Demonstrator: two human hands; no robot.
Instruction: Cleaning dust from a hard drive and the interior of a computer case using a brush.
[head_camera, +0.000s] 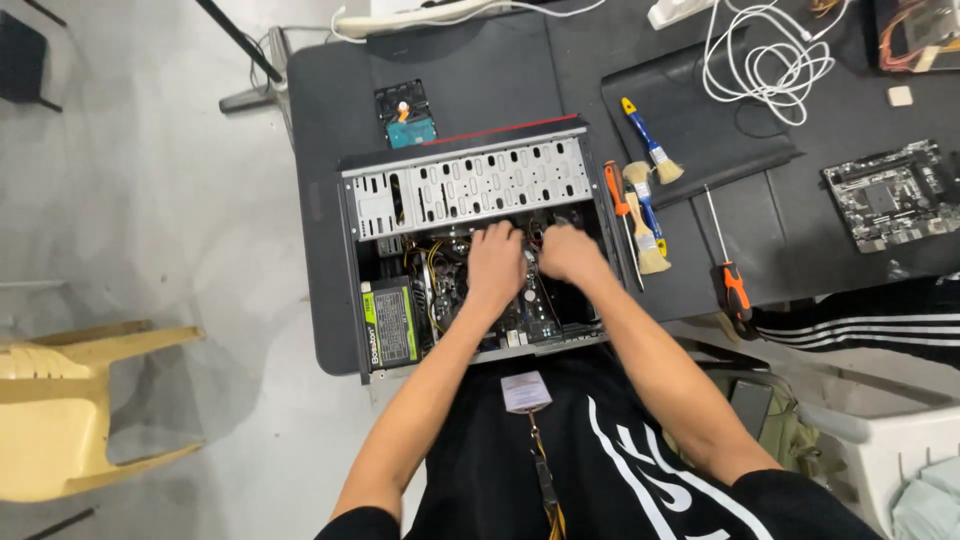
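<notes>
Now both hands reach into the open grey metal computer case (470, 185) on the dark bench (330, 100). Left hand (495, 265) and right hand (568, 253) press side by side on the cables; what they grip, I cannot tell. At three o'clock lie two orange-handled screwdrivers (735, 285).

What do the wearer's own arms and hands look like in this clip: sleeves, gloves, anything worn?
Both arms are bare from the short black sleeves at the shoulders down. The left hand and right hand wear no gloves, and no watch or wristband shows. The black shirt carries a large white graphic, and a lanyard with a pale badge hangs in front of it.
</notes>
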